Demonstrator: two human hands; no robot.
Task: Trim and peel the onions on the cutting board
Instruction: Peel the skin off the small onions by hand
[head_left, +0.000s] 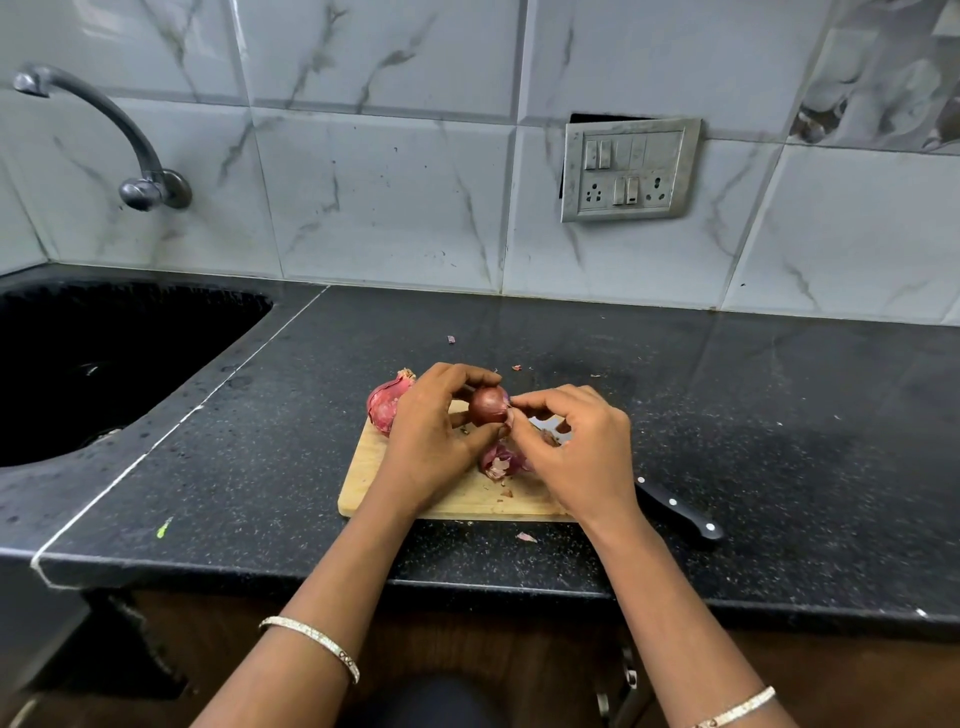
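Note:
Above the wooden cutting board, my left hand grips a small red onion, fingers curled round it. My right hand pinches the skin at the onion's right side with thumb and fingertips. A second red onion, unpeeled, lies at the board's far left corner, partly behind my left hand. A heap of loose purple skins lies on the board under my hands. A black-handled knife lies at the board's right; my right hand hides most of its blade.
The board sits on a black speckled counter. A dark sink is set in at the left, with a wall tap over it. A switch plate is on the tiled wall. Small skin scraps dot the counter.

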